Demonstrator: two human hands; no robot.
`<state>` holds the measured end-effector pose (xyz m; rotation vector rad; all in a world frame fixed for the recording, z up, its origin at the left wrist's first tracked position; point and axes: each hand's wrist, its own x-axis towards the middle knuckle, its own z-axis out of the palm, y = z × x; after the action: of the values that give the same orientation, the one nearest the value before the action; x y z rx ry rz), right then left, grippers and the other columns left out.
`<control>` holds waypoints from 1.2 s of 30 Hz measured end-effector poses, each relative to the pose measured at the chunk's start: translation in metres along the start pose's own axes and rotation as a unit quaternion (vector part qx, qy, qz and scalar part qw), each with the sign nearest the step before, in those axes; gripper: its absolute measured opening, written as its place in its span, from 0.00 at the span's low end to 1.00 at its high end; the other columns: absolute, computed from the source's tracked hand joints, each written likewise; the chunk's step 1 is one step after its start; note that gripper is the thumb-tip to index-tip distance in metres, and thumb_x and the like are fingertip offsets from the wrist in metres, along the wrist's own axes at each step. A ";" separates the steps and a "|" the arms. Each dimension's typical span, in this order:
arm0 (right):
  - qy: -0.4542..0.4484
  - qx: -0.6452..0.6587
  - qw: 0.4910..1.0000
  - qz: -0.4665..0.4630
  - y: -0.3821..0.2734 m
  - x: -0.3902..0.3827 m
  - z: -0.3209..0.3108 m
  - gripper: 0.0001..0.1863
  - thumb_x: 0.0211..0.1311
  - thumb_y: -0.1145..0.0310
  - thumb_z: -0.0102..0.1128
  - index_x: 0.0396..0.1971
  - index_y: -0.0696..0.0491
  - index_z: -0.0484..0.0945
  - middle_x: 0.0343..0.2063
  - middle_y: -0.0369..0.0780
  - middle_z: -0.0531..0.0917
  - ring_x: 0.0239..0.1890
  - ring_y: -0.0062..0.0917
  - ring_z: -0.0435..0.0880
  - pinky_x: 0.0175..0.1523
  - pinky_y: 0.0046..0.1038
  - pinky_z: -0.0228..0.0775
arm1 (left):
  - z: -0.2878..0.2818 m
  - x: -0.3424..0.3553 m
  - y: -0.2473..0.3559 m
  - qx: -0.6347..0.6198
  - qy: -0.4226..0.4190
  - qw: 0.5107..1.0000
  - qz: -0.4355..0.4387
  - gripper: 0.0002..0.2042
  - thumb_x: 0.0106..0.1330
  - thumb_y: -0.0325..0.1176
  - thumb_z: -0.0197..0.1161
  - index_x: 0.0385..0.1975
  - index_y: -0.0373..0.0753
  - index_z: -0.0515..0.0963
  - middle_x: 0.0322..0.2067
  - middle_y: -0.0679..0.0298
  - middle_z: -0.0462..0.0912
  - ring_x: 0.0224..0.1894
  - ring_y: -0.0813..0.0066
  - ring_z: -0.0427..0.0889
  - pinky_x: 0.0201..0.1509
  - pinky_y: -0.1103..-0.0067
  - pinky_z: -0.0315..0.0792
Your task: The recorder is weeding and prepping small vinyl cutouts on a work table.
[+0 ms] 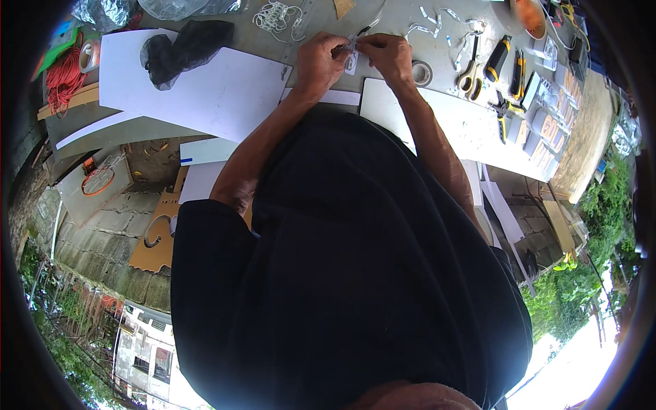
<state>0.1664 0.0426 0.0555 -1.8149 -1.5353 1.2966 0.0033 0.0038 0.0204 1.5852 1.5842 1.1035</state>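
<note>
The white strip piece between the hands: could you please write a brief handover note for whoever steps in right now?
Left hand and right hand: both pinch a small white piece at the far edge of the table.
Nearby: tape roll just right of the right hand, scissors and cutters further right, more white strips beyond.
Done: cannot tell.
Left: the piece is in the fingers, not set down.
</note>
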 end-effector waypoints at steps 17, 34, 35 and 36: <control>0.021 -0.020 0.999 -0.021 0.004 0.000 0.002 0.10 0.56 0.68 0.73 0.37 0.54 0.90 0.25 0.36 0.89 0.19 0.13 0.77 0.27 0.20 0.71 | 0.001 0.000 -0.003 0.002 -0.001 1.000 0.010 0.11 0.55 0.25 0.76 0.37 0.37 0.85 0.33 0.61 0.86 0.30 0.74 0.86 0.36 0.79 0.79; 0.025 -0.038 0.999 -0.009 0.008 0.002 0.004 0.10 0.52 0.64 0.73 0.34 0.49 0.91 0.30 0.39 0.91 0.30 0.24 0.89 0.43 0.26 0.80 | -0.001 0.000 -0.004 -0.032 -0.004 0.999 0.009 0.10 0.56 0.23 0.75 0.38 0.37 0.85 0.33 0.61 0.86 0.31 0.75 0.86 0.36 0.80 0.79; 0.030 -0.039 0.999 -0.019 0.008 0.002 0.005 0.10 0.52 0.63 0.73 0.34 0.49 0.91 0.30 0.39 0.91 0.30 0.24 0.89 0.43 0.26 0.80 | -0.001 0.001 -0.004 -0.040 -0.004 0.999 0.011 0.10 0.56 0.23 0.74 0.38 0.37 0.85 0.33 0.61 0.86 0.31 0.75 0.86 0.36 0.80 0.78; 0.035 -0.040 0.998 -0.029 0.010 0.002 0.005 0.11 0.51 0.62 0.73 0.34 0.49 0.91 0.29 0.39 0.91 0.30 0.24 0.89 0.43 0.26 0.80 | -0.001 0.000 -0.004 -0.040 -0.005 0.999 0.011 0.10 0.56 0.23 0.74 0.38 0.37 0.85 0.33 0.61 0.86 0.31 0.75 0.86 0.36 0.80 0.78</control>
<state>0.1671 0.0401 0.0449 -1.8292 -1.6111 1.1478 0.0001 0.0042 0.0171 1.5563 1.5003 1.1562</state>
